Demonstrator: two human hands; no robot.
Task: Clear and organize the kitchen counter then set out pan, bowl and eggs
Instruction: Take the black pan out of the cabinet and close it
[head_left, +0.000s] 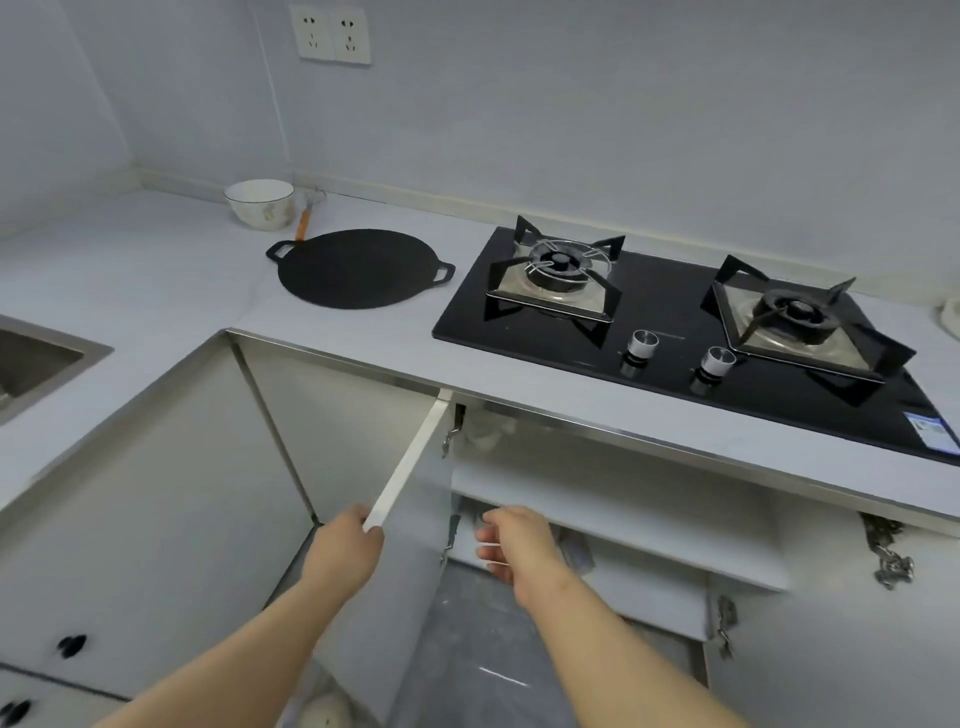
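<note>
A flat black pan (358, 267) with two small handles lies on the pale counter (156, 270), left of the stove. Behind it stands a white bowl (260, 202), and a whisk with an orange handle (305, 218) lies beside the bowl. No eggs are in sight. My left hand (345, 545) grips the top corner of the open white cabinet door (405, 467) under the counter. My right hand (511, 545) reaches in front of the open cabinet's shelf (597, 499), fingers loosely curled with nothing in them.
A black glass gas stove (670, 332) with two burners and two knobs fills the counter's right side. A steel sink (31, 364) is at the left edge. A second cabinet door (831, 649) hangs open at the right. Wall sockets (332, 34) sit above the counter.
</note>
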